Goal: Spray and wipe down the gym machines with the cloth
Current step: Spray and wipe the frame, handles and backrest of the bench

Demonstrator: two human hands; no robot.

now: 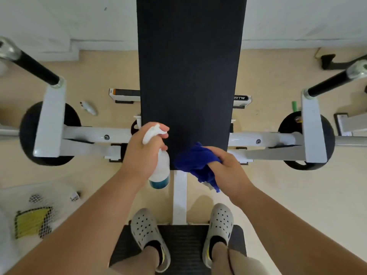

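Matt black pad [188, 76]; glossy white metal frame [95, 134]; soft cloth [195, 161].

The pad [188, 66] runs off the top edge and hides most of the label [240, 98] behind it (only "RTW" shows). The left hand [142, 153] covers the neck of the bottle [161, 171], and the right hand [228, 169] covers part of the cloth [195, 161]. The plate [26, 135] at left is blurred, and the bag [29, 219] runs off the left edge.

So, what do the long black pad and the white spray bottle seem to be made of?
The long black pad looks like matte, finely textured vinyl, perhaps: no shine. The white spray bottle looks like translucent plastic: blue liquid shows through.
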